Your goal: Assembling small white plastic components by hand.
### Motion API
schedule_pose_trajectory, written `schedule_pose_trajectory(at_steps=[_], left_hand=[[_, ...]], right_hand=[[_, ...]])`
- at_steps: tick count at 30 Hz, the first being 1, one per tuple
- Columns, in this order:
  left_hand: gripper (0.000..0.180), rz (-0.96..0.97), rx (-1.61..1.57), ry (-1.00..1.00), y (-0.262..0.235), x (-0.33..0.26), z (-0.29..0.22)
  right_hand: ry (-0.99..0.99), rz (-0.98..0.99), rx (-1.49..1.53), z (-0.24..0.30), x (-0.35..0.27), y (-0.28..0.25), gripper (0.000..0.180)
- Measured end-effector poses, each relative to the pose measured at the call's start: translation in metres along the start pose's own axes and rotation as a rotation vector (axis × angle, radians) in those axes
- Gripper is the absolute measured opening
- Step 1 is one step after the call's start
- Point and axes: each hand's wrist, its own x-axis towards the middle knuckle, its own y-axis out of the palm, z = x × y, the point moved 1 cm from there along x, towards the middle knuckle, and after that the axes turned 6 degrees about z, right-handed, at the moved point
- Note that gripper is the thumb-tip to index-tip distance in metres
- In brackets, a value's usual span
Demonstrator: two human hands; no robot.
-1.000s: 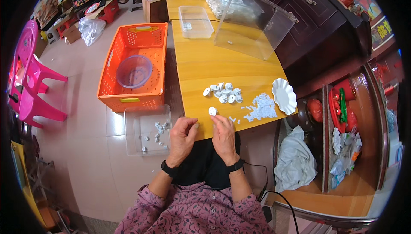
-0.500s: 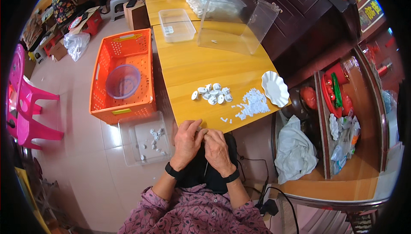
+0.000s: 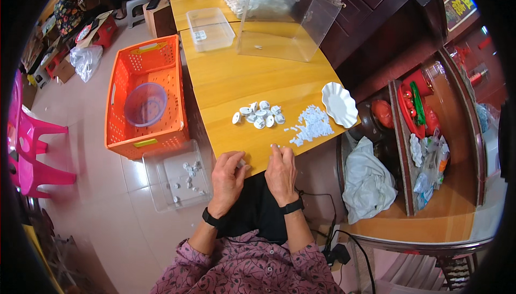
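Both hands rest at the near edge of a yellow wooden table (image 3: 242, 79). My left hand (image 3: 227, 178) is curled, with a small white part (image 3: 242, 163) pinched at its thumb and fingertips. My right hand (image 3: 280, 173) lies beside it, its fingertips closed on a tiny white piece (image 3: 275, 146) at the table edge. Just beyond the hands lie a cluster of white round parts (image 3: 260, 115) and a heap of small white pieces (image 3: 310, 124). A white scalloped dish (image 3: 339, 104) sits to their right. Each wrist wears a black band.
On the floor at my left stand a clear plastic tray (image 3: 161, 197) holding several white parts and an orange basket (image 3: 161, 68) with a translucent bowl (image 3: 145, 103). Clear boxes (image 3: 285, 17) stand farther up the table. A dark wooden shelf (image 3: 430, 197) and white cloth (image 3: 368, 181) are at right. Pink chairs (image 3: 32, 149) stand far left.
My view has shifted and the table looks nearer. The hands have stayed close together at the table's near edge, working on small white pieces; the piles have not moved.
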Motion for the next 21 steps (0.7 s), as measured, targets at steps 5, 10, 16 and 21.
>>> schedule_pose_trajectory(at_steps=[5, 10, 16, 21], left_hand=[[0.033, -0.029, -0.068, -0.025, -0.008, -0.001, -0.002], [0.029, -0.051, -0.228, -0.071, -0.015, -0.004, 0.008], [0.027, -0.034, -0.327, -0.12, -0.021, -0.005, 0.008], [0.028, 0.007, -0.405, -0.157, -0.023, -0.008, 0.012]], right_hand=[[-0.079, 0.098, 0.016, 0.01, 0.001, -0.001, 0.029], [0.008, 0.037, 0.334, 0.007, -0.003, -0.002, 0.024], [-0.049, 0.062, 0.292, 0.013, -0.005, -0.007, 0.025], [-0.094, 0.122, 0.212, 0.017, -0.01, -0.013, 0.029]])
